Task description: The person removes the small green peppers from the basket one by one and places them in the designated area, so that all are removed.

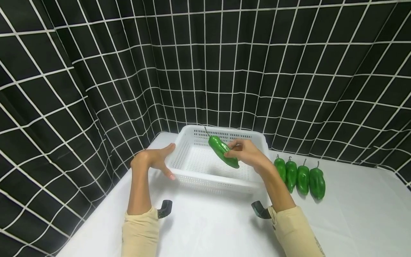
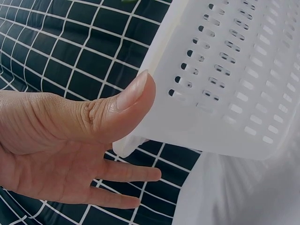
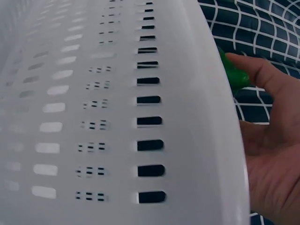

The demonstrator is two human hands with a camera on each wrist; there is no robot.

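My right hand [image 1: 245,153] pinches a glossy green pepper [image 1: 219,148] over a white perforated plastic basket [image 1: 218,179]. The pepper slants, with its long stem pointing up and to the left. At the basket's left side, my left hand [image 1: 154,159] rests with its fingers spread. The left wrist view has the thumb [image 2: 133,96] against the basket wall near a corner, and two straight fingers reach past beneath it. In the right wrist view the basket's wall hides most of the right hand [image 3: 276,117] and of the pepper [image 3: 236,75].
Several more green peppers [image 1: 303,180] lie in a row on the white table [image 1: 353,207], right of the basket. Dark curtains [image 1: 237,64] with a white grid stand behind and to the left. A dark camera mount [image 1: 165,208] juts from each wrist.
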